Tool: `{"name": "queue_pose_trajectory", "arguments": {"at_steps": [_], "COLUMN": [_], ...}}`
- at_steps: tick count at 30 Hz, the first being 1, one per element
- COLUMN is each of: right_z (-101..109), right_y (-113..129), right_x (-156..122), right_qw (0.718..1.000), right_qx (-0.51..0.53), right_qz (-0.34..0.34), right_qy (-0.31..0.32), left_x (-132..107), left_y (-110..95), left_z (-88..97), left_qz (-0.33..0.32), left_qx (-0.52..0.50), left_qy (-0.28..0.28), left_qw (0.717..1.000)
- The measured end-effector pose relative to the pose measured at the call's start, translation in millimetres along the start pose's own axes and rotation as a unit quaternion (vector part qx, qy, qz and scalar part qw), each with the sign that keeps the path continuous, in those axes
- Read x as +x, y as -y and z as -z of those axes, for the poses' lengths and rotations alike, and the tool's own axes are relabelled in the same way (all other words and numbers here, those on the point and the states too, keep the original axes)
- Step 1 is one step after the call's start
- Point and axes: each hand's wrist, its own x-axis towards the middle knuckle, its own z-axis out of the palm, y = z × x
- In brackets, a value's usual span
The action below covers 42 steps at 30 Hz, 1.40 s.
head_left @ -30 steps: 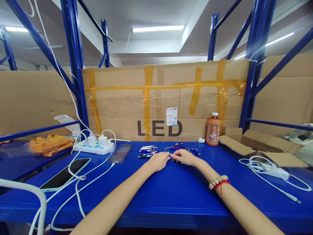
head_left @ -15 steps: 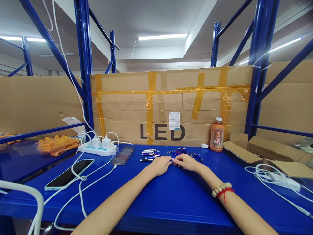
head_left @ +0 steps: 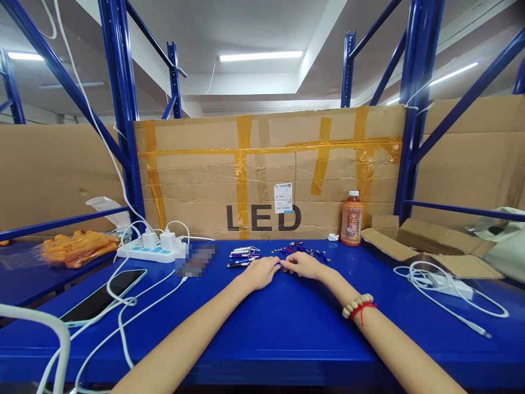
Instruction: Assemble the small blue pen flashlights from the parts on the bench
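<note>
My left hand [head_left: 262, 273] rests low over the blue tabletop, its fingers curled and pinched together. My right hand [head_left: 303, 265] meets it fingertip to fingertip, also closed in a pinch. A speck of brighter blue shows between the fingertips, but what they hold is mostly hidden and too small to name. Just behind and left of my left hand lies a row of slim metal pen-like tubes [head_left: 245, 255], silver, blue and black. Beyond my right hand is a loose scatter of small blue, red and silver tubes [head_left: 322, 256], partly covered by that hand.
To the left are a white power strip [head_left: 153, 251], a phone [head_left: 107, 295] and looping white cables [head_left: 123, 301]. On the right stand an orange drink bottle [head_left: 351, 219], an open cardboard box [head_left: 389, 246] and a coiled cable [head_left: 435, 279]. A large cardboard sheet [head_left: 197, 186] closes the back.
The camera view has swung slightly right, so everything sits further left in the picture. Both hands stay together in nearly the same pose at the same spot on the table.
</note>
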Motion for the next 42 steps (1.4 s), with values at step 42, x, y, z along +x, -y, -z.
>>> {"name": "queue_pose_trajectory", "arguments": {"at_steps": [42], "right_z": [-1.1], "right_y": [-0.3], "right_x": [2.7], "right_qw": [0.944], "right_qx": [0.322], "right_qz": [-0.017], "right_qy": [-0.068], "left_x": [-4.2], "left_y": [-1.3], "left_z": [7.0], "left_qz": [0.035], "left_qx": [-0.166], "left_qy": [-0.071], "left_qw": [0.983]}}
